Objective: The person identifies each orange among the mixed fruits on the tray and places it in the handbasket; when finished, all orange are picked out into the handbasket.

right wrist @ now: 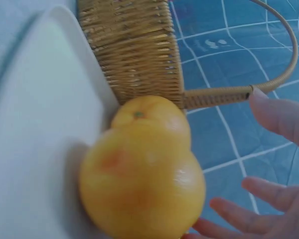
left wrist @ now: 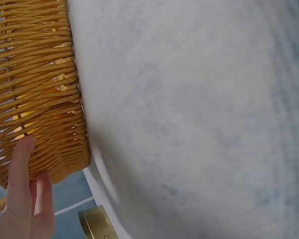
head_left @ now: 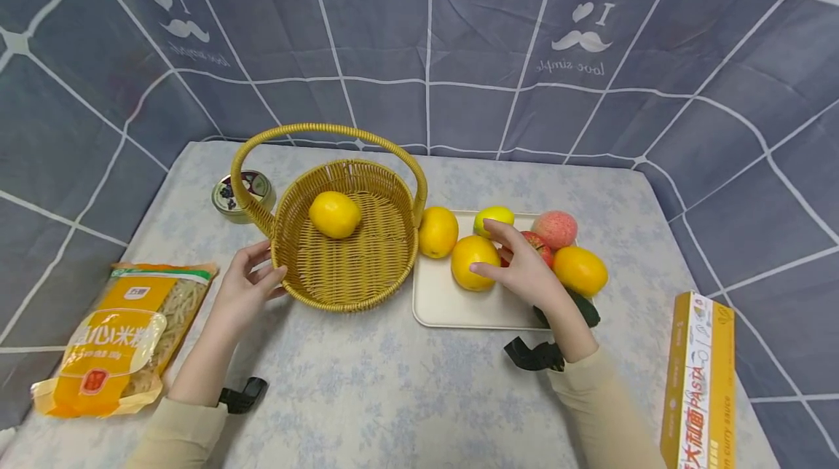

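A woven basket (head_left: 354,250) with a tall arched handle holds a yellow-orange fruit (head_left: 335,215). My left hand (head_left: 245,283) touches the basket's outer left wall, thumb near the rim and the other fingers farther back; in the left wrist view its fingers lie against the weave. Over the tray, my right hand (head_left: 524,265) spreads its thumb and fingers around the right side of an orange (head_left: 473,263). The right wrist view shows those fingers loosely extended, with the orange (right wrist: 142,184) beside them. Another orange (head_left: 438,232) lies between it and the basket.
On the cream tray (head_left: 459,312) are also a lemon (head_left: 494,221), a red apple (head_left: 539,247), a peach (head_left: 556,229), another orange-yellow fruit (head_left: 580,272) and something dark green (head_left: 583,307). A round tin (head_left: 242,196), a noodle bag (head_left: 124,338) and a pasta box (head_left: 698,381) stand around.
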The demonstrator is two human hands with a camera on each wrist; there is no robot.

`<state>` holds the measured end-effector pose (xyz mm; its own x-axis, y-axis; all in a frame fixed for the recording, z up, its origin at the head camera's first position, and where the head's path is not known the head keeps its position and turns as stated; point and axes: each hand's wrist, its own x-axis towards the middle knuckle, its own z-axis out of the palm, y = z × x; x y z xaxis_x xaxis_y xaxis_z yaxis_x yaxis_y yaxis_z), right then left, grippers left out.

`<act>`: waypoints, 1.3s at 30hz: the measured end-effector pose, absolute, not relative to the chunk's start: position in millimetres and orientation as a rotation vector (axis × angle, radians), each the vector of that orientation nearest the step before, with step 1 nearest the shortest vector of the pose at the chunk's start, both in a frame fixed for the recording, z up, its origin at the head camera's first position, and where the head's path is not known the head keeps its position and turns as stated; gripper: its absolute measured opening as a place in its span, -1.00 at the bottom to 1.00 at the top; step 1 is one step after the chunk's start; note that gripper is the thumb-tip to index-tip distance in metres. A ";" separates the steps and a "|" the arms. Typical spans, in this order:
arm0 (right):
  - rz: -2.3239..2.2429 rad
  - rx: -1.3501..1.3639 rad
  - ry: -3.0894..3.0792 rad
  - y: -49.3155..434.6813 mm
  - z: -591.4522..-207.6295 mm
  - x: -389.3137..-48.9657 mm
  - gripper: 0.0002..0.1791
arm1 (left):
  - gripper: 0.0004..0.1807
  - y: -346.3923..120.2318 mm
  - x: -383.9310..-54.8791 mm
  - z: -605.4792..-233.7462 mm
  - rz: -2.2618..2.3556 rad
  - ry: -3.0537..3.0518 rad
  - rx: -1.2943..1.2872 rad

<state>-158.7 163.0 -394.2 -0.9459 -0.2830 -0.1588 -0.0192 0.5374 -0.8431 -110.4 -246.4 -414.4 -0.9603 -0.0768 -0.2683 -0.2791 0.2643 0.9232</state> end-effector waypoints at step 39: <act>-1.203 -0.017 2.763 128.3 -431.8 -138.8 -0.02 | -0.32 -231.3 -93.9 -413.8 1.850 2.337 -0.452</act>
